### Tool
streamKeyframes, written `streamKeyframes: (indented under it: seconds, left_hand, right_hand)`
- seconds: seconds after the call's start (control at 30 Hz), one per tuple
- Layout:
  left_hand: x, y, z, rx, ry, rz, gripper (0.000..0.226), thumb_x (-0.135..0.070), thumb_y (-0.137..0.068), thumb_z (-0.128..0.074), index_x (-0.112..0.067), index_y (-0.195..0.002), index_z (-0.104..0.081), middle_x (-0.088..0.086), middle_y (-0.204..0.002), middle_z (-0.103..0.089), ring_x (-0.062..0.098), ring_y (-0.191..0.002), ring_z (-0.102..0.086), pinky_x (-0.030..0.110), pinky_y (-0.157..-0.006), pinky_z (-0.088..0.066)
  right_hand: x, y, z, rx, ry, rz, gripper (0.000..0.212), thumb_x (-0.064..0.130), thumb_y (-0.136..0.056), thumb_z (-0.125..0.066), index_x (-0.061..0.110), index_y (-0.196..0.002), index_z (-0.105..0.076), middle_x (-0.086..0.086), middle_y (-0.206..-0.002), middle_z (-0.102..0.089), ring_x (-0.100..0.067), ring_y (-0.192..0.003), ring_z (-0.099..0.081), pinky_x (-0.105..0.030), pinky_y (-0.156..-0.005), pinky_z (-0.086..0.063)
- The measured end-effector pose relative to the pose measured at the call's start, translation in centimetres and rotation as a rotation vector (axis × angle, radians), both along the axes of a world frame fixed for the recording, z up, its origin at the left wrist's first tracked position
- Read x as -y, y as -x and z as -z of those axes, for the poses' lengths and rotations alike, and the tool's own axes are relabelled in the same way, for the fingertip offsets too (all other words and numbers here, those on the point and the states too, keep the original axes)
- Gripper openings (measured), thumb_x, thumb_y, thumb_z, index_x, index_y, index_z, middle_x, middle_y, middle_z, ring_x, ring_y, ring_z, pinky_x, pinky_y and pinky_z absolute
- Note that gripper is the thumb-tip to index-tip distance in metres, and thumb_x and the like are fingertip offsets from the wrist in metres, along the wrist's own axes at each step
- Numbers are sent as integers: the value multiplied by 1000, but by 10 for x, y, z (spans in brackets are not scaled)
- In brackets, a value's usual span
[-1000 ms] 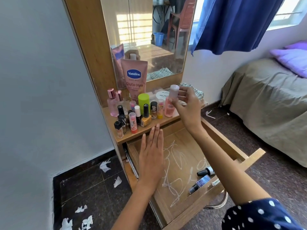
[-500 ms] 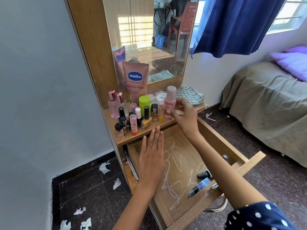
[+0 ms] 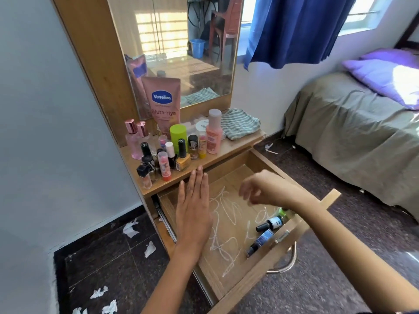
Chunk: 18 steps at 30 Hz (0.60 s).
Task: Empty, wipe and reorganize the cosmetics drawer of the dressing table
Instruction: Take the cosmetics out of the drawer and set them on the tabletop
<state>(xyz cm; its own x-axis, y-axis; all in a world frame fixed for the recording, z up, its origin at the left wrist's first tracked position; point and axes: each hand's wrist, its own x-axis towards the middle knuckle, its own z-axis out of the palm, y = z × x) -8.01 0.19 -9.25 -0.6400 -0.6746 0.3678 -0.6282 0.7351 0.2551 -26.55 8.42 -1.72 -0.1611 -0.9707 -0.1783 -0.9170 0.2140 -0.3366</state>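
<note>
White scribbles mark the open drawer (image 3: 229,252) under a flat-fingered left hand (image 3: 192,214) and loosely curled, empty right hand (image 3: 260,189).

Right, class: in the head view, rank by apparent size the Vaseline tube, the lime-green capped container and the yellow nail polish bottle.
1. Vaseline tube
2. Lime-green capped container
3. Yellow nail polish bottle, though it stands nearer the camera.

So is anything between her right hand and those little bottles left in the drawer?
Nothing visible. The right hand hangs empty above the open drawer, and the bottles lie exposed in its near right corner, below the wrist. The left hand lies flat at the drawer's left side, away from them.
</note>
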Motion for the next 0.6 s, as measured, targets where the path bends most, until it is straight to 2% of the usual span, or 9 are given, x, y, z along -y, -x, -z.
streamKeyframes:
  seconds: [0.07, 0.17, 0.37, 0.5, 0.6]
  left_hand:
    - [0, 0, -1, -2, -10, -3, 73, -4, -89, -49, -9, -151, -10, 4, -160, 2, 15, -147, 8, 39, -120, 4]
    - [-1, -1, -3, 1, -15, -3, 73, -4, -88, -51, -9, -151, -14, 5, -160, -2, 16, -147, 4, 41, -120, 0]
    - [0, -1, -3, 2, -11, -8, 70, -5, -91, -49, -10, -151, -13, 4, -160, 1, 15, -147, 7, 39, -119, 4]
    - [0, -1, -4, -2, -2, -6, 70, -7, -91, -49, -10, -151, -13, 5, -160, -1, 15, -147, 6, 39, -119, 4]
    - [1, -1, -3, -2, 5, -10, 71, -6, -91, -49, -10, -151, -11, 4, -160, 1, 15, -147, 8, 38, -119, 6]
  right_hand:
    - [-9, -1, 7, -116, -233, -68, 26, 10, -78, -75, 22, -100, -71, 9, -94, -74, -4, -83, -68, -24, -78, -55]
    - [-17, -3, 18, -247, -381, -117, 27, 12, -80, -71, 21, -105, -69, 6, -101, -73, -16, -93, -68, -31, -82, -55]
    - [-19, -5, 34, -254, -393, -161, 34, 19, -80, -73, 23, -113, -65, 4, -103, -71, -19, -94, -66, -32, -76, -53]
    - [-19, -1, 36, -183, -405, -216, 27, 11, -78, -74, 18, -104, -72, 1, -101, -71, -20, -91, -66, -28, -72, -49]
    - [-18, 2, 35, -112, -360, -199, 21, 7, -77, -73, 17, -95, -74, 1, -96, -71, -17, -88, -67, -28, -73, -52]
